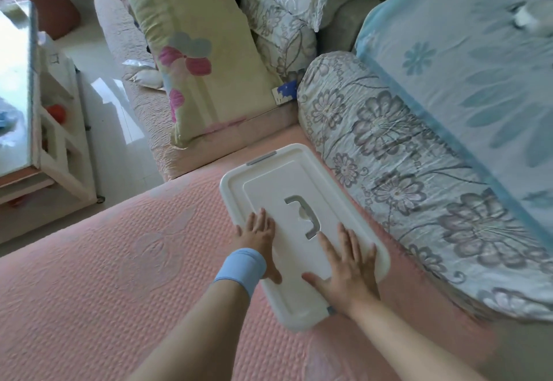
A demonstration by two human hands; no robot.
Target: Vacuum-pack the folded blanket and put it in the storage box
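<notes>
A white plastic storage box (269,183) with its lid on lies on the pink quilted sofa seat, a grey handle (302,214) recessed in the lid's middle. My left hand (258,235), with a blue wristband, presses flat on the lid's left side. My right hand (348,264) lies flat with spread fingers on the lid's near right part. The box's inside is hidden by the lid, so no vacuum-packed blanket shows.
A grey-flowered folded quilt (404,177) lies right of the box, with a pale blue blanket (466,60) behind it. A green flowered quilt (194,60) leans at the back. A white glass-topped coffee table (36,129) stands on the left across the floor.
</notes>
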